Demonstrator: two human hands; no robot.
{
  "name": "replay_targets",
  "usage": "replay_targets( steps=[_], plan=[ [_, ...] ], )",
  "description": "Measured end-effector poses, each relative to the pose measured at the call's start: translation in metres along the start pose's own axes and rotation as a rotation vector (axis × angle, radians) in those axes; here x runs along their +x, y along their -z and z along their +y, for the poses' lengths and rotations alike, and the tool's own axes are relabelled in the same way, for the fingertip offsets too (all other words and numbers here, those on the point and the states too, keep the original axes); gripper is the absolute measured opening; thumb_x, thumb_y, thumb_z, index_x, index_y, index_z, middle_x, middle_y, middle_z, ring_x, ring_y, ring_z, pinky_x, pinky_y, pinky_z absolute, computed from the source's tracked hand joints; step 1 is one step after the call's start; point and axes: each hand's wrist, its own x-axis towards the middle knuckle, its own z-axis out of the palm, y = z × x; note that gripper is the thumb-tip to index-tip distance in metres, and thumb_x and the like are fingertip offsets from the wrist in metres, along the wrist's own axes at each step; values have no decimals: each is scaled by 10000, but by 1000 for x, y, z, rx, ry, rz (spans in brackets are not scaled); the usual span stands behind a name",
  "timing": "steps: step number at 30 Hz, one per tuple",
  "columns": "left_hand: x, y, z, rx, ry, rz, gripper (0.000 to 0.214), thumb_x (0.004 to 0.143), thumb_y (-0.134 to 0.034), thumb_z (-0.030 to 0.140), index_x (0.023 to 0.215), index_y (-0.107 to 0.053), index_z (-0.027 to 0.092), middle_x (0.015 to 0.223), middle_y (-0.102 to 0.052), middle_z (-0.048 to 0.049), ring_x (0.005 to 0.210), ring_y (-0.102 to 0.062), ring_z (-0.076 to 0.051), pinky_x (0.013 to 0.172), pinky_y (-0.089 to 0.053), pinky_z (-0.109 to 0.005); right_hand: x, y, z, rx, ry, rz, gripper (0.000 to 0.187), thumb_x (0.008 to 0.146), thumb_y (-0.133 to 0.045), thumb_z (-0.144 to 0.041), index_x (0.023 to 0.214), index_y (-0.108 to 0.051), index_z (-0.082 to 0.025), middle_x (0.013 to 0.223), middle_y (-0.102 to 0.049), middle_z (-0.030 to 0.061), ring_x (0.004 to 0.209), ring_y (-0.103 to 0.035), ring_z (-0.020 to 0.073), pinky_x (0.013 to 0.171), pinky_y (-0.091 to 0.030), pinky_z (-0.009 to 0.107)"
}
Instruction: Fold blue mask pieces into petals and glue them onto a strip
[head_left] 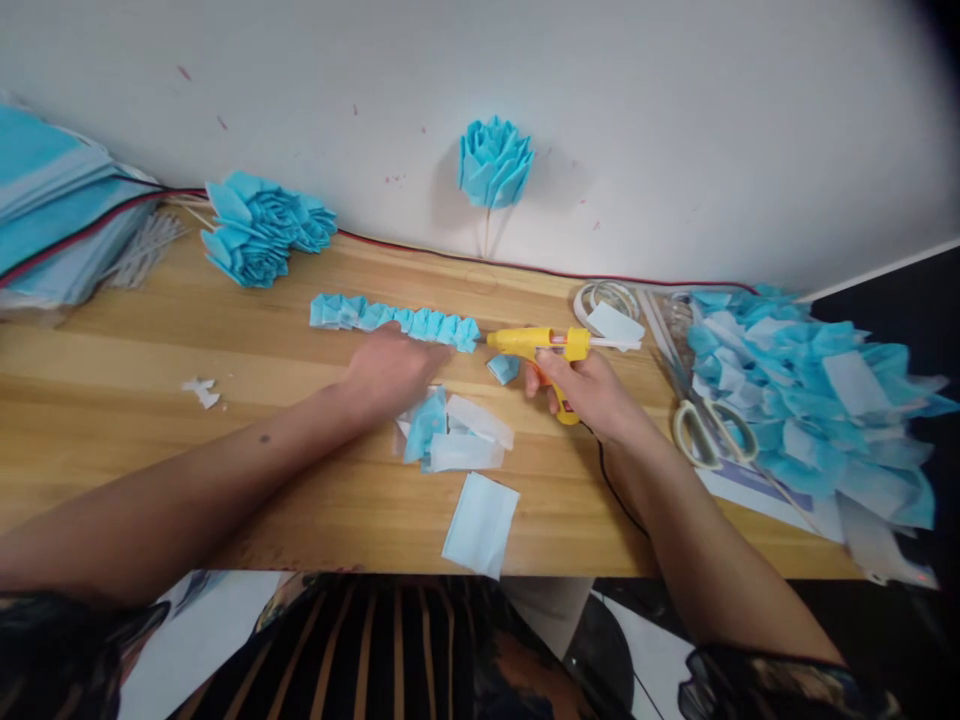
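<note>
A wooden table (pixel 150 400) runs along a white wall (pixel 675 120), and most of its right end is covered by a loose heap of blue and white paper pieces (pixel 810 410). A stack of blue sheets (pixel 52 210) lies at the far left, with a cluster of blue paper flowers (pixel 259 230) beside it and a single flower on a stick (pixel 495 165) leaning against the wall. A strip of folded blue petals (pixel 360 312) lies across the middle of the table. The left hand (pixel 394 370) rests palm down at the strip's right end, its fingers close together and laid flat on the paper. The right hand (pixel 592 390) has its fingers curled tight around the grip of a yellow glue gun (pixel 536 343), whose nozzle points left and sits just beside the strip's end. Scissors (pixel 709 432) lie at the edge of the heap. Loose paper sheets (pixel 469 440) lie under and near the left hand, and a small folded blue piece (pixel 504 368) lies just below the nozzle.
</note>
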Motion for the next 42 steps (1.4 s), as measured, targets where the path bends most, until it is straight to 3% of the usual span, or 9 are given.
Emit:
replay_targets(
  steps=[16,18,20,24,27,30,34,39,42],
  plan=[
    [0,1,1,11,4,-30,281,928,-454,155,1030,-711,204,838,-763,-87,697,-641,-235,694,-361,-374,5,-1,-5,-124,16,72,477,867,-563,-590,588,-588,-204,604,-593,22,495,-500,117,419,-405,235],
    [1,1,1,7,5,-35,273,930,-460,166,1034,-711,200,851,-765,-92,706,-646,-240,700,-364,-375,4,-3,-2,-200,30,110,417,871,-577,-569,676,-652,-208,674,-646,40,575,-559,155,477,-449,262],
    [1,2,1,-5,8,-35,272,935,-454,161,1016,-712,194,857,-764,-95,709,-645,-236,703,-366,-371,2,-4,0,-343,82,152,343,857,-623,-542,916,-724,-220,824,-710,64,730,-634,214,601,-504,313],
    [0,4,2,-28,22,-50,261,923,-467,129,1005,-709,183,870,-763,-94,722,-651,-222,719,-370,-364,-9,3,1,-654,190,198,627,815,-689,-531,1343,-606,-204,1016,-722,129,945,-664,323,809,-511,436],
    [0,7,3,7,30,-84,270,921,-474,131,1060,-699,188,931,-771,-101,784,-674,-254,730,-374,-379,-21,18,3,-676,188,294,658,850,-647,-520,1418,-542,-207,1022,-728,121,971,-667,318,833,-521,444],
    [-1,8,4,32,26,-95,290,937,-449,143,1081,-696,190,956,-771,-101,814,-682,-263,727,-378,-376,-37,33,6,-507,103,347,559,900,-567,-506,1389,-575,-236,973,-744,79,848,-687,255,718,-555,382],
    [-1,8,3,82,19,-82,295,931,-426,138,1022,-701,192,902,-766,-86,784,-678,-236,692,-355,-344,-58,44,15,-452,37,338,539,933,-496,-501,1379,-593,-215,989,-753,101,755,-698,243,647,-579,377],
    [-1,6,2,105,18,-77,309,929,-415,136,1039,-696,204,903,-764,-81,774,-673,-226,686,-337,-330,-80,58,39,-1001,28,245,753,880,-564,-353,1548,-345,-84,1248,-681,240,1188,-624,425,972,-510,580],
    [-1,6,2,96,19,-71,306,931,-421,147,1041,-700,204,876,-756,-83,759,-669,-226,693,-342,-331,-92,78,44,-1079,-8,76,830,855,-589,-338,1570,-270,-64,1346,-633,254,1240,-610,415,1001,-510,564]
  ],
)
